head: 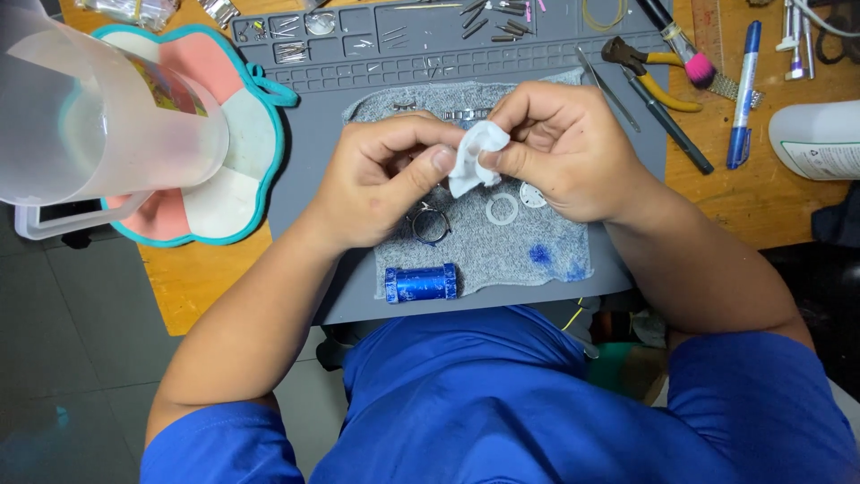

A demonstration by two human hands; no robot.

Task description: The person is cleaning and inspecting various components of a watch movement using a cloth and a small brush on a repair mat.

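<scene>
Wooden bench (779, 202) w/ one grey work mat (305, 143) on it, and one grey knit cloth (502, 255) spread on the mat's middle. Counted on the cloth: 1 blue cylinder (421, 283) lying on its side near the front edge, 1 dark metal ring part (430, 224) just above it, 1 white ring (502, 209), 1 small round disc (532, 194) beside that ring, 1 blue stain (540, 254) at the cloth's right. Off the cloth: 1 pair of yellow-handled pliers (658, 76), 1 pink-tipped brush (685, 49), 1 blue pen (743, 94), 1 pair of tweezers (609, 88), all to the right; 1 clear plastic jug (98, 116) at far left over 1 pink and white pad w/ teal edging (242, 152). Small pins in the mat's top trays are too tiny to count. Both forearms come in from the bottom corners, elbows out, hands meeting above the cloth's centre. Left hand (385, 179) is curled, thumb pressed flat against a white wipe (475, 157). Right hand (560, 152) is bent at the wrist, fingertips pinching the same wipe from the other side. Wipe sits bunched between the 2 hands, just above the white ring; whether anything is wrapped inside it can't be told.
</scene>
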